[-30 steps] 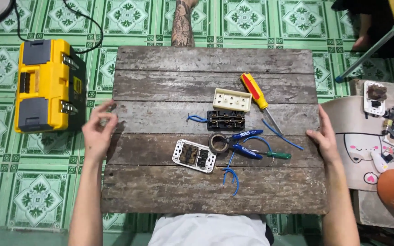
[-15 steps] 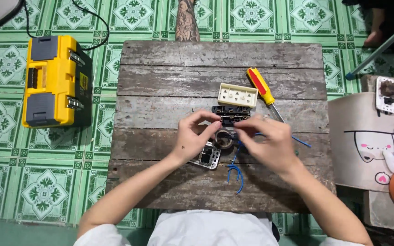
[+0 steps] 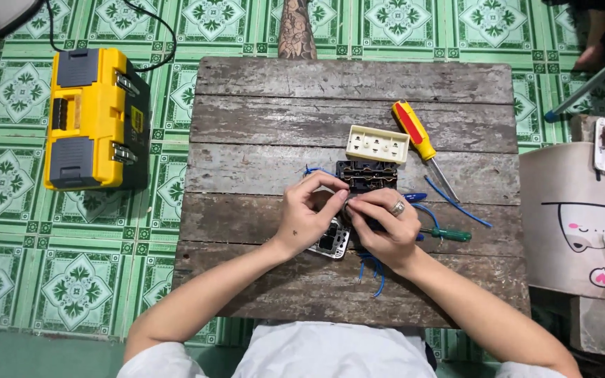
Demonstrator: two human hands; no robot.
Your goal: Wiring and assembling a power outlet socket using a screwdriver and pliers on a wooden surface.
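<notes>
Small dark part (image 3: 348, 208) is pinched between left hand (image 3: 307, 213) and right hand (image 3: 385, 222), at six o'clock of the socket body (image 3: 367, 175); a steady grip is advised.

1. Both arms are bare all the way up, no sleeves reaching the forearms.
2. The right hand (image 3: 385, 227) has a chunky silver-looking ring on one finger.
3. The left hand (image 3: 307, 215) has no rings, just a tiny dark mark on the back near the wrist, too small to make out.
4. Plain white top, looks like a t-shirt, visible at the bottom edge.
</notes>
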